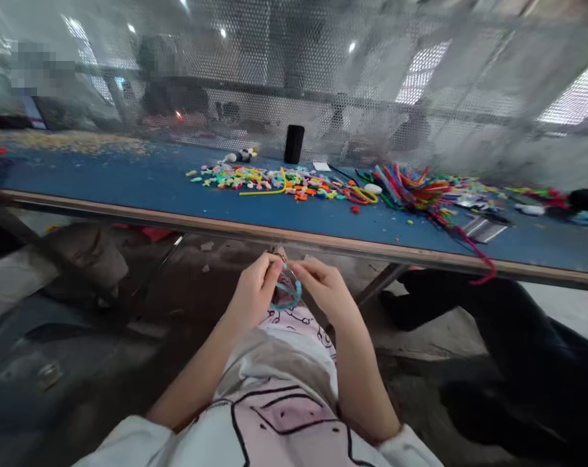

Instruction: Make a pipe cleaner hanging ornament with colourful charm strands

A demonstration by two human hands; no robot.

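Over my lap, just below the table's front edge, a round hoop (297, 295) is held between both hands. Light-blue fuzzy material covers its lower part, and a thin, shiny band shows bare at the upper right. My left hand (254, 288) pinches the hoop's upper left between thumb and forefinger. The fingers of my right hand (327, 288) are closed at its upper right; whatever fine piece lies between those fingertips is too small to make out. A strip of light blue also crosses the inside of the hoop.
On the blue table (177, 194) lie many small colourful pieces (269, 178), a yellow pipe cleaner (262, 192), a bundle of colourful pipe cleaners (411, 188), a black cylinder (294, 144) and a metal can (486, 228). Another person's dark-clothed leg (508, 337) is at right. Mesh stands behind.
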